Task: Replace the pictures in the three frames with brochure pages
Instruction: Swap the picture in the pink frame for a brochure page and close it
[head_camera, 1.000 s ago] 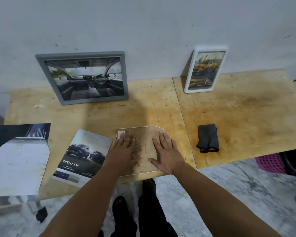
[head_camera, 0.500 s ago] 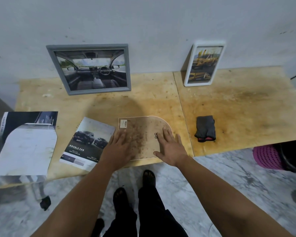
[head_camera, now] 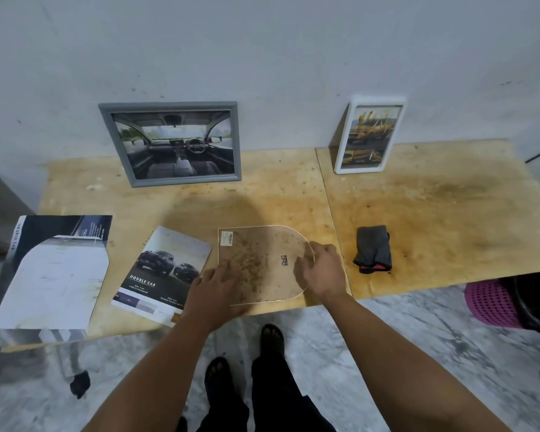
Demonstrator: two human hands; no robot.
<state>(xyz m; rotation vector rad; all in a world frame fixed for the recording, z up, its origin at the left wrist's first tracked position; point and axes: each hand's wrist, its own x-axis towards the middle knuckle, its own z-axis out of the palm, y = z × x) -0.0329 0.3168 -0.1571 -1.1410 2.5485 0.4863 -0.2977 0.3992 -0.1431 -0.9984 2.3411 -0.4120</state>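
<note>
An arch-shaped frame [head_camera: 262, 260] lies face down near the table's front edge, its stained brown back and small hanger facing up. My left hand [head_camera: 214, 288] rests flat on its near left corner. My right hand [head_camera: 323, 269] curls over its rounded right end, fingertips on the back board. A "Double Cab" brochure page [head_camera: 166, 269] lies just left of the frame. Further left is a brochure sheet [head_camera: 53, 269] with an arch shape cut out. A grey frame [head_camera: 186, 179] with a car-interior picture and a white frame [head_camera: 342, 141] with a yellow-car picture lean on the wall.
A folded black cloth [head_camera: 373, 249] lies right of the arched frame on the wooden table [head_camera: 434, 213]. A pink basket [head_camera: 490, 304] stands on the floor under the table's right end. My feet are on the marble floor below the front edge.
Both hands slid toward me and apart across the frame's back, uncovering the hanger. My right hand went to the rounded right end and curled there; my left went to the near left corner.
</note>
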